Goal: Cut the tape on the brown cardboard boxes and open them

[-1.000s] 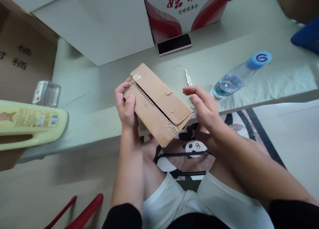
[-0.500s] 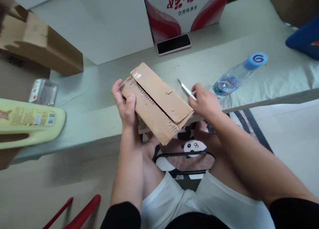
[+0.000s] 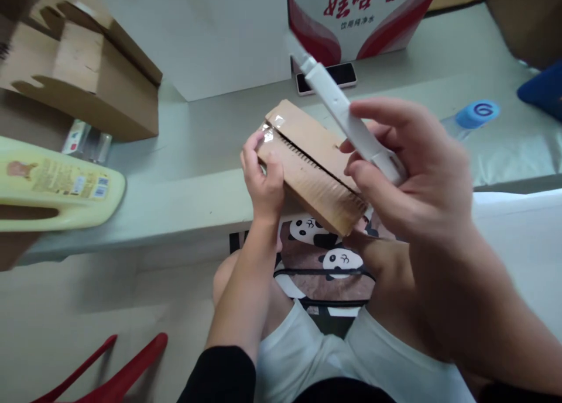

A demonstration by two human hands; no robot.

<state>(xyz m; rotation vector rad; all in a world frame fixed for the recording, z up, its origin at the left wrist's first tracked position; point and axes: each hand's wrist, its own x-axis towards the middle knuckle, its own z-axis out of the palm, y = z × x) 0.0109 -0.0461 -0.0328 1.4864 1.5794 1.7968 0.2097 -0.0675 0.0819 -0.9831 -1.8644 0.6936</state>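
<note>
My left hand [image 3: 264,181] grips the left end of a small brown cardboard box [image 3: 316,172], its thumb on the near face. Along the box runs a dark open slit with ragged edges, and bits of clear tape shine at its far left corner. Raised close to the camera, my right hand [image 3: 413,163] is closed around a white utility knife [image 3: 340,102]. The knife's blade end points up and left, blurred, above the box and apart from it. My right fingers hide part of the box's right side.
Behind the box, a phone [image 3: 346,75] lies before a red and white carton [image 3: 364,23]. A water bottle [image 3: 476,115] is partly hidden by my right hand. To the left are a yellow jug [image 3: 65,183], a clear container [image 3: 103,147] and a cardboard organizer [image 3: 127,93].
My right hand has lifted the knife from beside the box, up and toward the camera. The box and my left hand appear further right, as the view has shifted.
</note>
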